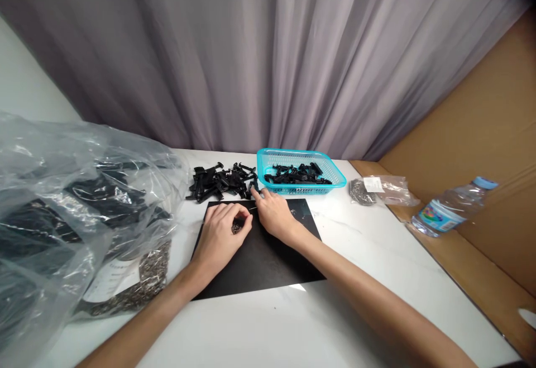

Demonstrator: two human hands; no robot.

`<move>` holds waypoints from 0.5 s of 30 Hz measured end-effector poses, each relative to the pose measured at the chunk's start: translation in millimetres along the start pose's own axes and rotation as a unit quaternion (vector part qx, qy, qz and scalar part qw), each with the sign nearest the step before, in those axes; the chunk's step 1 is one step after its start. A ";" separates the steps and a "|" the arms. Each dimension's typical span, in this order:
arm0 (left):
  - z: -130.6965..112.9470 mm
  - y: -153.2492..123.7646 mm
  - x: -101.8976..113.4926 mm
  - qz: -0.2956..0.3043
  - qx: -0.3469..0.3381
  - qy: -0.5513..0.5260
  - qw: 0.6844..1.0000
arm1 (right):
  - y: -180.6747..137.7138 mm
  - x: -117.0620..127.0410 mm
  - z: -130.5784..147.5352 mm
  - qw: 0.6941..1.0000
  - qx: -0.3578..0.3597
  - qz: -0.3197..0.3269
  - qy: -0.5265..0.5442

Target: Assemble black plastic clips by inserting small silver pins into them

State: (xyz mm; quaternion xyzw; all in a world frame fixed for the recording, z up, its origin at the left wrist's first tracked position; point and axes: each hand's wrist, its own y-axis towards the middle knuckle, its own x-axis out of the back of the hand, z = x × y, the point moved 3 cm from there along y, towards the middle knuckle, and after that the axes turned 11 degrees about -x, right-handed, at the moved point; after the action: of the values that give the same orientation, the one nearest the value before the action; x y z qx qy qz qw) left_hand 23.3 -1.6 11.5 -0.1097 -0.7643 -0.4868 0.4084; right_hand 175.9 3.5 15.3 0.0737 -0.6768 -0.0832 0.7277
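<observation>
My left hand (221, 227) rests over the black mat (268, 259), its fingers curled towards the thumb around a little heap of small metal pieces (237, 226). What its fingertips hold, if anything, is hidden. Beside it, my right hand (273, 211) reaches to the mat's far edge, with the fingers closed on a black plastic part (253, 187) at the near side of the loose pile. That pile of black plastic parts (215, 181) lies on the white table just beyond the mat. A few thin metal bits show on the mat near my right hand.
A blue basket (341, 181) with more black parts stands behind my right hand. Large clear plastic bags (138, 156) fill the left, one with small metal pieces (154, 270). A small bag (363, 192) and a water bottle (448, 211) are right, beside a cardboard wall (473, 116).
</observation>
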 end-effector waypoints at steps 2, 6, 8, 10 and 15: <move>-0.1 0.2 0.7 0.000 -0.001 -0.001 1.000 | 3.2 -0.5 1.9 1.000 -0.003 -0.002 0.012; -1.0 1.1 2.8 -0.004 0.005 -0.002 1.000 | 1.9 1.1 -1.0 0.999 -0.014 -0.011 0.044; -1.6 1.0 2.8 -0.006 0.011 -0.003 1.000 | -6.0 4.7 -4.8 0.998 -0.010 -0.010 0.064; -1.8 0.5 2.4 -0.011 0.021 -0.004 1.000 | -19.3 10.5 -9.6 0.996 0.002 -0.007 0.086; -5.3 0.3 4.7 0.015 0.023 -0.018 0.999 | -61.3 25.6 -23.5 0.945 0.076 0.027 0.316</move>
State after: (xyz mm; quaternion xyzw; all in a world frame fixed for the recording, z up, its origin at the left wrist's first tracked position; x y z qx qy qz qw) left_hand 23.1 -6.9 16.2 -0.1207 -0.7806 -0.4611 0.4043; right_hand 199.8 -62.1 25.0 0.1334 -0.4183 0.0156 0.8983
